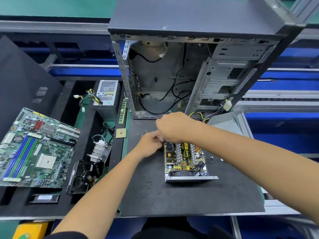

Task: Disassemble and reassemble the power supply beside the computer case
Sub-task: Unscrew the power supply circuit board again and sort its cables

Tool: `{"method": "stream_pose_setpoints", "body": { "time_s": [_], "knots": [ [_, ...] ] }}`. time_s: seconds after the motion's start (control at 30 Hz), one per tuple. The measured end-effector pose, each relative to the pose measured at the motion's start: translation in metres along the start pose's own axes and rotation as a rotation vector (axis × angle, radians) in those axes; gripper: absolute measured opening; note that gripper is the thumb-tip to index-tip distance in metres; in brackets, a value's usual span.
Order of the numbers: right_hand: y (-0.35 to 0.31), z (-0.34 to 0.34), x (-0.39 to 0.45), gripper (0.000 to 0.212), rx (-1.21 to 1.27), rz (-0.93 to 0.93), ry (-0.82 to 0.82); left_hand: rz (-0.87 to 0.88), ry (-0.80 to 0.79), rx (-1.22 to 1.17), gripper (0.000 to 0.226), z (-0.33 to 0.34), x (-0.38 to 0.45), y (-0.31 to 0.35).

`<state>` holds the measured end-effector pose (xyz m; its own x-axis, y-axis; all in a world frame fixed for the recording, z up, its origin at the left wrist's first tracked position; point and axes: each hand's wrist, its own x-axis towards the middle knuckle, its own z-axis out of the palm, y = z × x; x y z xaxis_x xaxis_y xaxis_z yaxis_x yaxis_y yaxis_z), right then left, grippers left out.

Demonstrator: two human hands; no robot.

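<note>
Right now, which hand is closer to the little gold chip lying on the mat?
Left. The left hand sits just right of the gold chip; the right hand is farther right, above the open power supply.

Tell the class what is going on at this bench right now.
A person is working on an opened power supply lying on a black mat in front of an empty computer case. Its cover is off and sits to the right, so the circuit board shows. Both hands meet at the unit's far end: the left hand and right hand are curled there, though what they hold is hidden. A few loose screws lie just beyond.
</note>
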<state>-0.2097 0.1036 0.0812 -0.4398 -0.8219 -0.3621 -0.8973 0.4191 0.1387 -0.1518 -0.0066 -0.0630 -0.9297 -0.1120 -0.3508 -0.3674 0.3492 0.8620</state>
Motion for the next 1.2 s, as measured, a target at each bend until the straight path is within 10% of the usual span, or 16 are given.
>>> {"method": "stream_pose_setpoints", "body": {
  "time_s": [0.67,1.1,1.2],
  "knots": [
    [0.002,-0.002,0.002,0.030,0.060,0.016,-0.089,-0.024,-0.010,0.016,0.022,0.001,-0.007,0.009],
    [-0.002,0.000,0.001,0.005,-0.080,-0.004,0.000,-0.039,-0.024,0.004,0.028,0.001,-0.008,0.013],
    [0.001,-0.004,0.000,0.029,0.057,0.017,-0.098,-0.030,-0.002,0.034,0.028,0.002,-0.007,0.013]
  ]
}}
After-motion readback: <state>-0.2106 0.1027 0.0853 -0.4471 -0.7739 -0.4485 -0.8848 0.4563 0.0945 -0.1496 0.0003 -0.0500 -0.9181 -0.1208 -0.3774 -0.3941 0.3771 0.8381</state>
